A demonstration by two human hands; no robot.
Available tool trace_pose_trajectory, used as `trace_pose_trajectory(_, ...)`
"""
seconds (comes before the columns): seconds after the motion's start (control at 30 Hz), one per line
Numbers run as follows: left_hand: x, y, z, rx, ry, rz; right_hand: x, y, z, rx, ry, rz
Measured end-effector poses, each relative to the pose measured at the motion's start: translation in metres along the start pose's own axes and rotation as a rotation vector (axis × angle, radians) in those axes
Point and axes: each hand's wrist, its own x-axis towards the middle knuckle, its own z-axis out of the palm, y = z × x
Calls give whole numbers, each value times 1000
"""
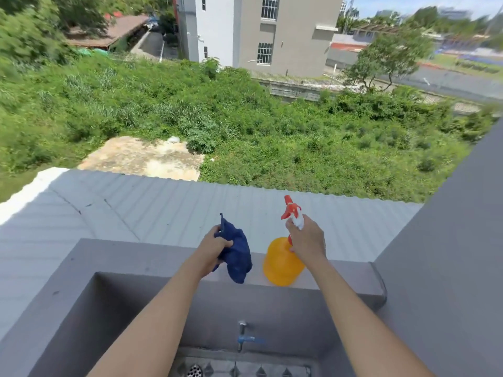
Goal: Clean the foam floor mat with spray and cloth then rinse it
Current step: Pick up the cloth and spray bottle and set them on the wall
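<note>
Nearest, at the bottom edge, a tiled floor with a round drain grate (pixel 195 371). Just above it a tap (pixel 243 336) with a blue handle sticks out of the grey wall. Two bare forearms reach forward over this recess to the top of the grey parapet ledge (pixel 152 257).

Left hand (pixel 211 253) grips a dark blue cloth (pixel 237 257), fingers curled round a bunched part; the rest hangs down over the ledge's inner edge. Right hand (pixel 307 238) holds the neck of a spray bottle (pixel 281 263), fingers wrapped below the red-and-white trigger head, nozzle pointing away to the left. The orange bottle body sits on or just over the ledge; cannot tell if it touches. Cloth and bottle are just beside each other, not touching.

No foam mat in view.

A grey wall (pixel 449 254) rises on the right. Beyond the ledge, a corrugated metal roof (pixel 136 208), sunlit. Past that, a bare concrete patch (pixel 144 157) among thick green brush. Farthest, a grey-and-white building (pixel 261 31), trees, a road to the right.
</note>
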Motion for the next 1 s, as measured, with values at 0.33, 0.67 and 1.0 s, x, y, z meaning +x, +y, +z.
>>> trace_pose_trajectory(0.33,14,-90,-18,-13,171,-72,-25,-8,2,22,76,85)
trace_pose_trajectory(0.67,-40,-88,-41,556,423,-80,-71,4,25,167,169,134)
trace_pose_trajectory(1.0,-11,-103,-48,1578,6,490,-71,1,34,5,231,93)
